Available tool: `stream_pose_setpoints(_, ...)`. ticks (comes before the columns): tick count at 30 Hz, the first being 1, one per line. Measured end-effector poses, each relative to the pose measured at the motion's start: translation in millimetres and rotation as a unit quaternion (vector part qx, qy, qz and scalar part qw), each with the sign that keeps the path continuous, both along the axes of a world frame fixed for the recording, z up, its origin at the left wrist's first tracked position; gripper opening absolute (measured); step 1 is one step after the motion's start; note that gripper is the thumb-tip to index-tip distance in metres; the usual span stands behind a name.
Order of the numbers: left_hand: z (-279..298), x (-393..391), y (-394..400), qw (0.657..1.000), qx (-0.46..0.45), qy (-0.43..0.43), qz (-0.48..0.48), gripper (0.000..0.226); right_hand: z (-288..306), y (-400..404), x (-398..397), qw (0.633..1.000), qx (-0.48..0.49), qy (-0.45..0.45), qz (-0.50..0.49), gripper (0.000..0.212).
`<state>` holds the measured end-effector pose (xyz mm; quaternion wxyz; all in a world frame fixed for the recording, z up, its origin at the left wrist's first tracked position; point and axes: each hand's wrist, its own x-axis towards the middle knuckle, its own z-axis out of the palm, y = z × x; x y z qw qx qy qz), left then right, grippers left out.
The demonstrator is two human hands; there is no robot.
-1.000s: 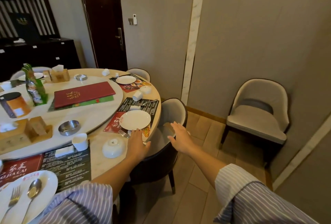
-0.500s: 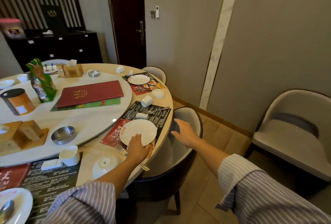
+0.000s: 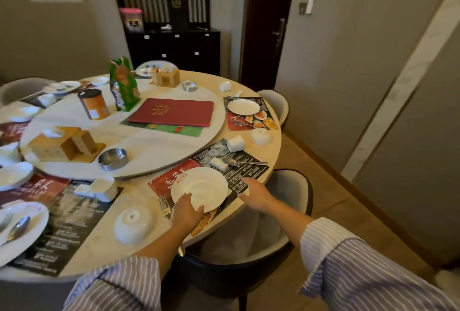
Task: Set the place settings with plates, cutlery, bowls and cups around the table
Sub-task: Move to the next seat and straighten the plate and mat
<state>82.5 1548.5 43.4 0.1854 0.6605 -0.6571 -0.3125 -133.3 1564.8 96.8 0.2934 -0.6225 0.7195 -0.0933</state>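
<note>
Plate [image 3: 200,187] at the near right setting is lying on a red and black placemat [image 3: 225,173], with the left hand [image 3: 185,211] gripping its near rim, thumb lying over the top of the rim. Just left of that hand a fork [image 3: 164,208] is lying on the table [image 3: 139,196], partly hidden by the wrist. To the right, the right hand [image 3: 254,192] is resting palm down on the placemat's black part at the table edge, fingers loosely spread and holding nothing. Beyond the plate a spoon [image 3: 239,161] is lying beside a small white rest [image 3: 219,163], and farther off a white cup [image 3: 236,143] is lying on its side. Left of the fork an upturned white bowl [image 3: 134,222] is sitting on the bare tabletop. A grey chair [image 3: 293,193] is standing below the table edge under both arms. Farther right along the rim another plate [image 3: 243,107] is sitting on its own mat.
</note>
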Motion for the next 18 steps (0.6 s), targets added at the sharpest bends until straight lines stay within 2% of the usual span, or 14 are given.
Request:
stream_pose_setpoints(4, -15.6, -9.0, 9.9, 0.995, 0.003, 0.056, 0.081, 0.058, -8.7, -22.4, -21.4, 0.999, 0.014, -0.008, 0.047, 0.067)
stream_pose_setpoints(9, -12.6, -13.9, 36.3, 0.988, -0.034, 0.095, 0.117, 0.061, -27.9, -49.8, -22.7, 0.999, 0.028, -0.038, 0.027, 0.06)
stream_pose_setpoints(11, -11.9, -16.9, 38.1, 0.985, -0.007, 0.093, 0.145, 0.059, -33.0, -57.1, -20.4, 0.998, 0.026, -0.047, 0.014, 0.053)
stream_pose_setpoints(13, -18.9, -12.3, 33.2, 0.977, 0.028, 0.098, 0.186, 0.061, -41.8, -76.7, -9.8, 0.997, 0.034, -0.064, 0.01, 0.055)
stream_pose_setpoints(18, -29.9, -10.3, 9.3, 0.964, 0.038, 0.135, 0.224, 0.052, -51.8, -106.0, 5.5, 0.994, 0.061, -0.094, -0.017, 0.05)
